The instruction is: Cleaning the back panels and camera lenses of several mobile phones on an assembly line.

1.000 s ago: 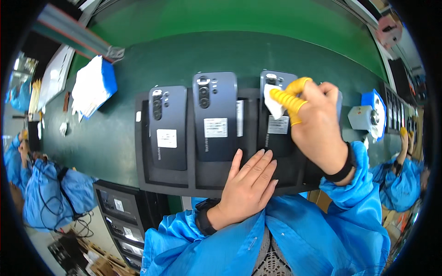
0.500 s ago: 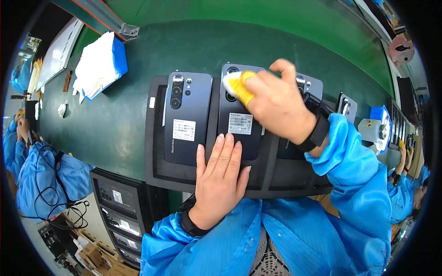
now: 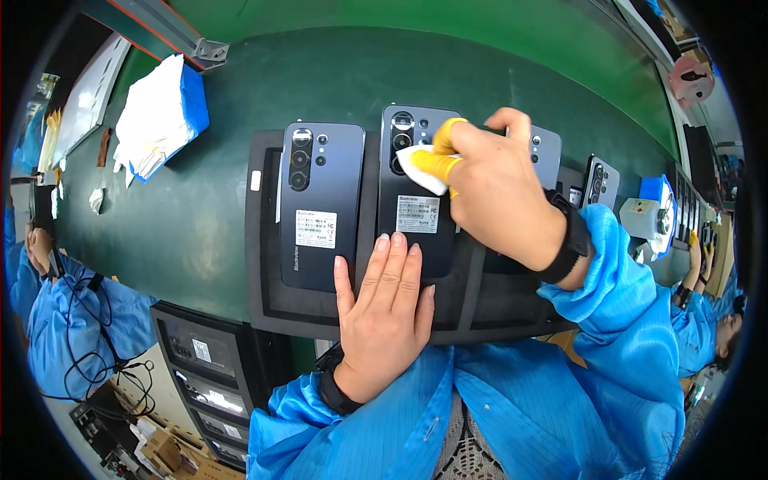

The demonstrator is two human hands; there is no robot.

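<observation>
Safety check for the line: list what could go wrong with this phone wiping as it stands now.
1. The right hand presses a white cloth beside the middle phone's camera lenses; trapped grit could scratch them.
2. The left hand lies bare on that phone's lower edge and may leave fingerprints.
3. The right forearm crosses over the right phone on the black tray and might nudge it.

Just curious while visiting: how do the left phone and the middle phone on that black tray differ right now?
The left phone lies untouched; the middle phone has the left hand flat on its lower end. The right hand presses a white cloth beside the middle phone's cameras; the left phone's cameras are uncovered. Both lie back-up, dark, with white stickers.
</observation>
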